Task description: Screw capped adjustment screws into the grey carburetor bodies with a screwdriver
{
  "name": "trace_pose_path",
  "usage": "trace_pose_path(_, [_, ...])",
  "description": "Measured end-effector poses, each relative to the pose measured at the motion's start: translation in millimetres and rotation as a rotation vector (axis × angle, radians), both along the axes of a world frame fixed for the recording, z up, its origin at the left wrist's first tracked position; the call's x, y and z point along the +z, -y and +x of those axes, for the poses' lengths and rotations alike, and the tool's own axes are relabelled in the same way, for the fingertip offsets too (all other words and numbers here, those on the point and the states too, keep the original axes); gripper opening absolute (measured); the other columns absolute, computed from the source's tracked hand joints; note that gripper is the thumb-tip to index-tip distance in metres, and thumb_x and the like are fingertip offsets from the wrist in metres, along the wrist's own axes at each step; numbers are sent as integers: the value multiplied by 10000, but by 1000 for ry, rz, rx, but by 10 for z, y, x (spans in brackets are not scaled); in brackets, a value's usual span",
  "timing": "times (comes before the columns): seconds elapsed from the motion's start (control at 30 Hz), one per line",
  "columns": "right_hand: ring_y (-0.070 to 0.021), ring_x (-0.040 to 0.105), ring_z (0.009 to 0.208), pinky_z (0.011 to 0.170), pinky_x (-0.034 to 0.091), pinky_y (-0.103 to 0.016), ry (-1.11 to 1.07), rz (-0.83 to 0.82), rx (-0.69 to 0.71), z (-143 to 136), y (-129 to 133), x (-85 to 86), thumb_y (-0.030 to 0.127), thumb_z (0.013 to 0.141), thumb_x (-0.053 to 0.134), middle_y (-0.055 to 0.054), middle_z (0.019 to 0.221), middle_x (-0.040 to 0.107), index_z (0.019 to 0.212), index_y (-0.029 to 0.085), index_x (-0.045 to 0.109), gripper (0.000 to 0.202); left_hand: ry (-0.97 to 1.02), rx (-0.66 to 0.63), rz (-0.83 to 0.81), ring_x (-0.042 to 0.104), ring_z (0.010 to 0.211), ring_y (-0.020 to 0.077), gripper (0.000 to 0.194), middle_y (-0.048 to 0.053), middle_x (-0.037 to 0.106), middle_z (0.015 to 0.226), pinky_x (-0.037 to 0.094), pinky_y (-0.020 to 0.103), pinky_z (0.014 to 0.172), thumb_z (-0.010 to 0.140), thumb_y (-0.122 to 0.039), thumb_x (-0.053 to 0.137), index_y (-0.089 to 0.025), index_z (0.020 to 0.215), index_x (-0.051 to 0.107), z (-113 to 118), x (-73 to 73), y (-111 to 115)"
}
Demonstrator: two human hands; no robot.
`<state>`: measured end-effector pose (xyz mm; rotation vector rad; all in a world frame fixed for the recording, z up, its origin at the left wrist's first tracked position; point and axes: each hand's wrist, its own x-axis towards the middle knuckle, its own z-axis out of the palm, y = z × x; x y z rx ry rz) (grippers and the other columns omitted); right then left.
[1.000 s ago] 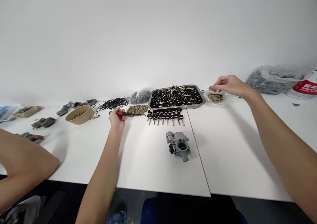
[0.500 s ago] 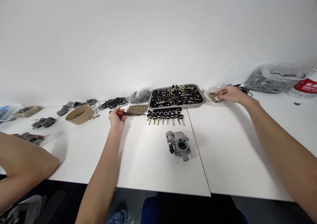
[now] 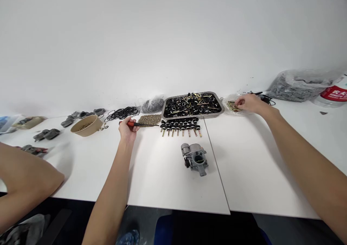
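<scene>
My left hand (image 3: 128,129) is closed round the red and black handle of a screwdriver (image 3: 142,124), whose shaft points right above a patch of small brass parts (image 3: 150,120). My right hand (image 3: 247,103) reaches into a clear plastic bag (image 3: 230,109) of small brass-coloured pieces, its fingers pinched together; what lies between them, if anything, is hidden. A grey metal carburetor (image 3: 194,159) rests on the white table between my forearms. Behind it stand rows of black parts with brass stems (image 3: 180,125).
A metal tray (image 3: 222,111) heaped with black and brass parts stands by the wall. Left of it are a bag of dark pieces (image 3: 153,105), black rubber rings (image 3: 123,113) and a tan bowl (image 3: 88,127). A co-worker's arm (image 3: 29,176) leans at far left; a large bag (image 3: 298,86) sits far right.
My right hand has shifted slightly left and its fingers dip a little further into the clear bag. My left hand keeps its hold on the screwdriver; the carburetor has stayed put.
</scene>
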<state>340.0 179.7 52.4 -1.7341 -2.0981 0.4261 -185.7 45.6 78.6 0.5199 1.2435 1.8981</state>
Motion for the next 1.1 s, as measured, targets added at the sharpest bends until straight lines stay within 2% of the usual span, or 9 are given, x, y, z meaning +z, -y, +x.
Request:
trace_pose_path(0.17, [-284,658,910,800,488,-354,13,-65,59,-50,1,-23,179,683,602,-77,956,728,776,234,703,148,-1,-1,3,257,310,56,182,-7,518,521,221,216,331,700,-159,553,-171,587,411,-2,1,-1])
trace_pose_path(0.3, [-277,635,897,786,462,-362,10,-129,86,-50,52,27,213,703,611,-83,979,726,820,218,720,160,-3,-4,5,260,309,53,188,-11,510,520,221,215,332,695,-165,556,-174,591,399,-8,-1,-1])
trace_pose_path(0.53, [-278,593,859,757,411,-383,-9,-196,110,-39,123,120,395,770,635,-87,930,721,816,207,709,207,-9,1,0,265,316,47,201,-15,505,533,221,210,331,663,-183,577,-185,618,381,-17,-11,-5])
trace_pose_path(0.73, [-282,612,916,811,429,-368,-60,-206,128,-34,98,104,256,709,663,-93,1004,727,851,199,719,163,-24,18,-3,267,320,42,206,-20,506,531,224,204,334,640,-190,590,-182,624,386,-8,-19,-12])
trace_pose_path(0.93, [-283,621,927,817,436,-369,-59,-205,109,0,80,70,230,714,649,-115,1025,725,885,175,726,195,-49,57,-11,266,320,46,191,-15,510,522,223,206,327,647,-185,588,-176,611,401,11,-29,-19])
trace_pose_path(1.1, [-277,620,887,786,433,-373,-45,-188,98,8,95,102,235,718,664,-104,964,730,798,185,716,107,-63,88,-17,282,319,52,184,-12,512,518,232,207,323,642,-186,590,-176,607,410,21,-32,-22])
